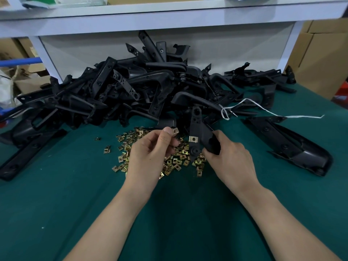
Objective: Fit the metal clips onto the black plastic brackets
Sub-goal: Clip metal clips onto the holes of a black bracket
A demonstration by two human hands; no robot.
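My right hand [230, 157] grips a black plastic bracket [197, 132] and holds it upright above the table. One metal clip [193, 139] sits on the bracket's left edge. My left hand [152, 151] pinches a second metal clip [175, 131] between thumb and fingers, just left of the bracket and apart from it. Under both hands lies a scattered heap of gold-coloured metal clips [169, 161] on the green table cover [56, 194].
A big pile of black plastic brackets [131, 91] fills the back of the table. More brackets lie at the left [28, 153] and right [290, 144]. A white string [263, 110] trails over the pile. Behind rises a white shelf [169, 14]; cardboard boxes [320, 53] stand beside it.
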